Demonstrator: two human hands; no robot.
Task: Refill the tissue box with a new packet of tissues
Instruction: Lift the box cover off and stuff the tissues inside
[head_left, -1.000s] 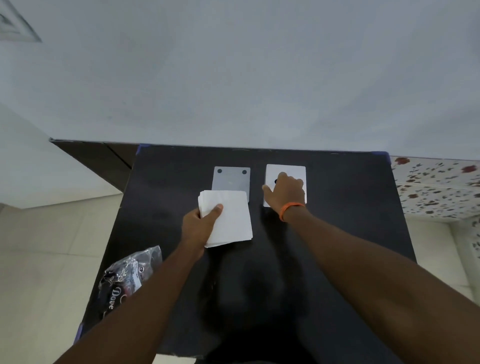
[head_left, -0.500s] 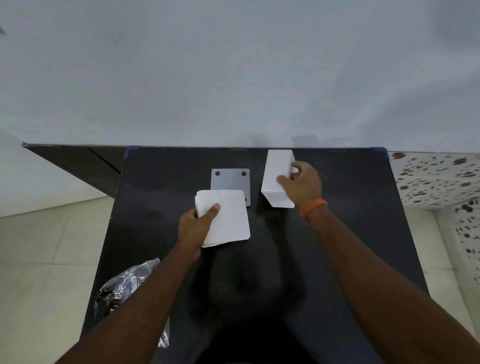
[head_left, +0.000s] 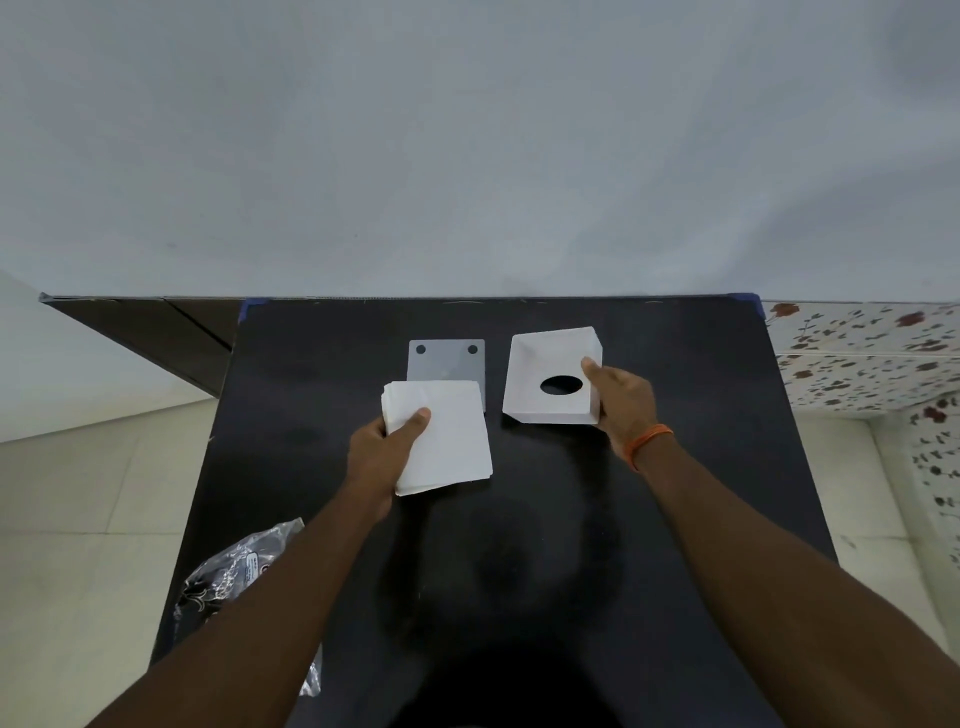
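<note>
Tissue box (head_left: 551, 375) — white, oval hole — gripped by right hand (head_left: 621, 402) fingers.

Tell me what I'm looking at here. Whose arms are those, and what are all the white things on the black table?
This picture comes from a camera worn on a person's head, so you see what they see, looking down at their own two arms. There is no machine here, just bare hands.

The left hand holds a stack of white tissues just above or on the black table. The right hand, with an orange band at the wrist, grips a white tissue box tipped so the side with the round hole faces the camera.

Behind the tissues lies a flat grey plate with two dark dots; it may be the box's bottom cover, though I can't be sure. At the table's near left edge sits a crinkly plastic wrapper, likely the tissues' packet.
</note>
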